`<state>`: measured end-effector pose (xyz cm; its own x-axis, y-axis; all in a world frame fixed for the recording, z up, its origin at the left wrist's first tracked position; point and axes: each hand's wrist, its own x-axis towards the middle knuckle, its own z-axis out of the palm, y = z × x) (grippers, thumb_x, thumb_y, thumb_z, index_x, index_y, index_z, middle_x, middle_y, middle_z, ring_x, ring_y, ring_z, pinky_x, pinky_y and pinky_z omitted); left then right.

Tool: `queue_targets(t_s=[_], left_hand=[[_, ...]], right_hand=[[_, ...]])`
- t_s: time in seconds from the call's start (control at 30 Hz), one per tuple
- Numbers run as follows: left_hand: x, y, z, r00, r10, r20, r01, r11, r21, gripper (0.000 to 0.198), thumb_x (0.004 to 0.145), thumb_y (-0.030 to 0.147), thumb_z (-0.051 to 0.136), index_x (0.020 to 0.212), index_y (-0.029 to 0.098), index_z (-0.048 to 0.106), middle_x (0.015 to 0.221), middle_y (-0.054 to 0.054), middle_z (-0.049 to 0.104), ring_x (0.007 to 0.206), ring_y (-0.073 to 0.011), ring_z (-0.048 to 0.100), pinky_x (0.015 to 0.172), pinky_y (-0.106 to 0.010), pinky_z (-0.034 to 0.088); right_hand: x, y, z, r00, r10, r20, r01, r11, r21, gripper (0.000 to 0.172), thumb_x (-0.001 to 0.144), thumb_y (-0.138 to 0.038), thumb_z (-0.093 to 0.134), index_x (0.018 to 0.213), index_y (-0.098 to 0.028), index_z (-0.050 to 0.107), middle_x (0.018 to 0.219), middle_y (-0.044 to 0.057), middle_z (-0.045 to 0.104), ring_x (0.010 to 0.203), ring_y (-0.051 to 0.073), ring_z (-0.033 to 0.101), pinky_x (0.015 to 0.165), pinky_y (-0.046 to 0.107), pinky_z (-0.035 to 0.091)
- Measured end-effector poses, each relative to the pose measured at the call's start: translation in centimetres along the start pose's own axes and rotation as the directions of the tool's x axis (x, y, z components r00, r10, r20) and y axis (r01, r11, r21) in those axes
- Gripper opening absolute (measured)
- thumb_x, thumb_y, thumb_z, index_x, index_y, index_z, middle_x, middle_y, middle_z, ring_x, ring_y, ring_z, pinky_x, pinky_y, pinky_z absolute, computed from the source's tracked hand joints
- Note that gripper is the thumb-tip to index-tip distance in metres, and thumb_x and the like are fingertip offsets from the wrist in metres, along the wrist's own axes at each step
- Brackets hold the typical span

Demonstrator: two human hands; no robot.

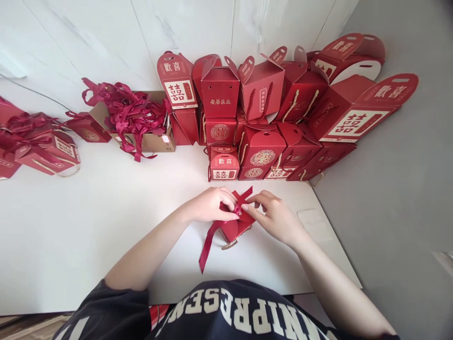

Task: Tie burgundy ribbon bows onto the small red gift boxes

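A small red gift box (230, 230) with a twisted gold cord handle (230, 244) stands on the white table in front of me. Over its top runs a dark red ribbon (209, 243), one tail hanging down to the left and a shorter end pointing up to the right. My left hand (215, 204) is closed on the ribbon at the box's top, thumb and fingers pinching near the knot. From the other side my right hand (274, 212) pinches the ribbon by the knot with thumb and forefinger. Fingers partly cover the knot.
Red gift boxes (262, 148) are stacked along the back and right. A cardboard box (155, 141) heaped with dark red ribbons (132, 113) sits back left. More ribboned boxes (47, 153) lie far left on the white table (106, 222). A grey wall (389, 189) borders the right.
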<state>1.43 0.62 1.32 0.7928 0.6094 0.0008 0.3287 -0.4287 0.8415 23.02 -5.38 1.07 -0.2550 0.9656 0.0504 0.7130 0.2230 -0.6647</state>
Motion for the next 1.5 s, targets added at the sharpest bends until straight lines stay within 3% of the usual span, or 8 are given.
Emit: queue_targets(t_s=[0.1, 0.27, 0.47, 0.7, 0.9, 1.13, 1.27, 1.5], left_hand=[[0.0, 0.0, 0.0, 1.000, 0.015, 0.005, -0.015, 1.000, 0.008, 0.013, 0.078, 0.029, 0.071, 0.070, 0.019, 0.073, 0.081, -0.004, 0.073, 0.096, -0.0198, 0.061, 0.088, -0.031, 0.047], [0.0, 0.3, -0.3, 0.999, 0.022, 0.037, -0.022, 1.000, -0.003, 0.011, 0.078, 0.026, 0.070, 0.070, 0.018, 0.071, 0.080, -0.003, 0.072, 0.093, -0.0189, 0.062, 0.088, -0.031, 0.047], [0.0, 0.6, -0.5, 0.998, 0.033, 0.052, -0.031, 0.999, -0.034, 0.005, 0.077, 0.021, 0.070, 0.075, 0.018, 0.073, 0.086, -0.004, 0.072, 0.095, -0.0189, 0.062, 0.088, -0.031, 0.047], [-0.1, 0.4, -0.6, 0.998, 0.003, 0.069, 0.000, 0.999, -0.037, 0.006, 0.076, 0.022, 0.071, 0.077, 0.018, 0.074, 0.085, -0.003, 0.072, 0.096, -0.0190, 0.062, 0.089, -0.031, 0.046], [0.1, 0.0, -0.9, 0.994, 0.037, 0.106, -0.027, 0.995, -0.099, 0.007, 0.079, 0.023, 0.071, 0.081, 0.020, 0.077, 0.089, -0.005, 0.074, 0.099, -0.0187, 0.061, 0.093, -0.031, 0.045], [0.2, -0.9, -1.2, 0.986, -0.008, 0.169, 0.033, 0.989, -0.144, 0.012, 0.082, 0.020, 0.066, 0.082, 0.022, 0.078, 0.090, -0.004, 0.074, 0.108, -0.0187, 0.057, 0.098, -0.029, 0.042], [0.1, -0.7, -1.1, 0.988, -0.029, 0.150, 0.054, 0.985, -0.167, 0.016, 0.082, 0.018, 0.065, 0.070, 0.020, 0.075, 0.081, -0.003, 0.071, 0.106, -0.0183, 0.056, 0.096, -0.028, 0.042], [0.0, -0.6, -1.1, 0.990, 0.010, 0.139, 0.010, 0.990, -0.141, 0.012, 0.079, 0.018, 0.067, 0.080, 0.022, 0.078, 0.085, -0.004, 0.072, 0.106, -0.0194, 0.057, 0.098, -0.031, 0.042]], right_hand=[[0.8, 1.1, 1.8, 0.999, 0.036, -0.020, -0.031, 0.974, 0.225, 0.036, 0.085, -0.049, 0.064, 0.107, -0.022, 0.066, 0.104, 0.008, 0.064, 0.084, 0.019, 0.061, 0.072, 0.033, 0.049], [1.2, 1.7, 3.2, 1.000, 0.013, -0.015, -0.003, 0.833, 0.554, 0.028, 0.077, -0.043, 0.074, 0.095, -0.022, 0.066, 0.117, 0.008, 0.058, 0.112, 0.022, 0.056, 0.096, 0.040, 0.046], [1.8, 1.3, 3.3, 0.997, -0.072, 0.012, 0.045, 0.734, 0.678, 0.016, 0.079, -0.035, 0.075, 0.083, -0.020, 0.069, 0.120, 0.008, 0.056, 0.118, 0.021, 0.054, 0.108, 0.041, 0.035], [2.4, 2.3, 3.3, 0.978, -0.204, -0.053, 0.190, 0.742, 0.642, 0.014, 0.081, -0.034, 0.074, 0.084, -0.021, 0.069, 0.105, 0.006, 0.061, 0.102, 0.019, 0.059, 0.100, 0.040, 0.042], [1.4, 3.3, 3.2, 0.907, -0.412, -0.090, 0.375, 0.690, 0.620, 0.010, 0.086, -0.030, 0.069, 0.089, -0.021, 0.066, 0.091, 0.007, 0.069, 0.091, 0.020, 0.062, 0.088, 0.042, 0.049], [0.4, 2.8, 1.4, 0.804, -0.594, -0.010, 0.560, 0.751, 0.350, 0.007, 0.089, -0.018, 0.063, 0.094, -0.020, 0.065, 0.094, 0.008, 0.067, 0.091, 0.020, 0.059, 0.087, 0.042, 0.047], [0.0, 2.2, 0.9, 0.790, -0.612, 0.027, 0.605, 0.787, 0.119, 0.009, 0.091, -0.018, 0.057, 0.094, -0.020, 0.066, 0.095, 0.008, 0.063, 0.088, 0.019, 0.054, 0.082, 0.038, 0.046], [-0.2, 1.5, 0.9, 0.771, -0.634, 0.055, 0.637, 0.768, -0.066, 0.013, 0.093, -0.019, 0.052, 0.092, -0.020, 0.065, 0.094, 0.008, 0.063, 0.085, 0.020, 0.054, 0.079, 0.037, 0.044]])
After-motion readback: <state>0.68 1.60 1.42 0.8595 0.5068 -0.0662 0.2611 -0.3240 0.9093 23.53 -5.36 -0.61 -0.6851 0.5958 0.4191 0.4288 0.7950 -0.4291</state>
